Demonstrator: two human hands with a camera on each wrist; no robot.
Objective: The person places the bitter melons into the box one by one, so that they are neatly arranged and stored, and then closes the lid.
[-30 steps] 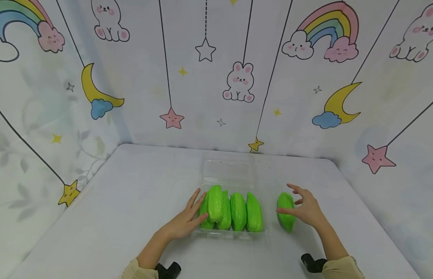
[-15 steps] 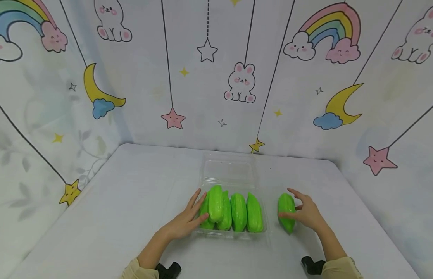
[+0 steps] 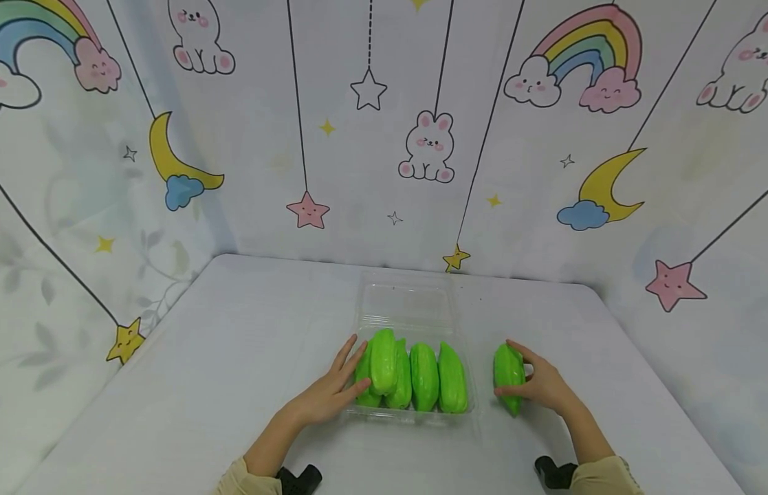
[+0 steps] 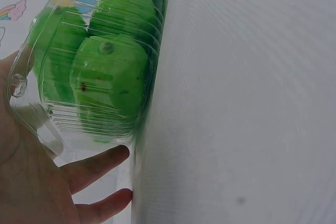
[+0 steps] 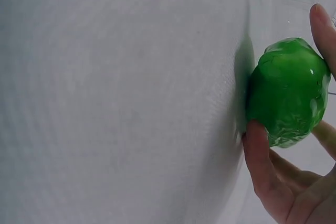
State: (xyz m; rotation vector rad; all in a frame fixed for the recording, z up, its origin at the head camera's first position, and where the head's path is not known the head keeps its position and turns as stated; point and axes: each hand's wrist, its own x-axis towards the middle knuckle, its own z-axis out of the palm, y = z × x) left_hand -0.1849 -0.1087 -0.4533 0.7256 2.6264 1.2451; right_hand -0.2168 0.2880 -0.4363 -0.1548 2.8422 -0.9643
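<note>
On the white table stands a clear plastic clamshell box (image 3: 414, 416) holding several long, glossy green vegetables (image 3: 424, 377), one of them lying on top at the left; their exact kind is unclear. My left hand (image 3: 318, 397) rests at the box's left side, fingers straight and spread. The left wrist view shows this hand beside the clear wall and the green vegetables' stem ends (image 4: 106, 48). To the right of the box, my right hand (image 3: 540, 385) holds a single green vegetable (image 3: 509, 368) between thumb and fingers. In the right wrist view this green vegetable (image 5: 286, 90) appears close to the table surface.
The box's lid (image 3: 408, 302) lies folded back toward the rear of the white table (image 3: 247, 323). A patterned cloth (image 3: 359, 165) with cartoon rabbits, stars and moons surrounds the table. Black wrist mounts (image 3: 300, 480) sit below both hands.
My right hand's thumb and fingers have closed in around the single green vegetable, from hovering apart beside it. The left hand has stayed at the box.
</note>
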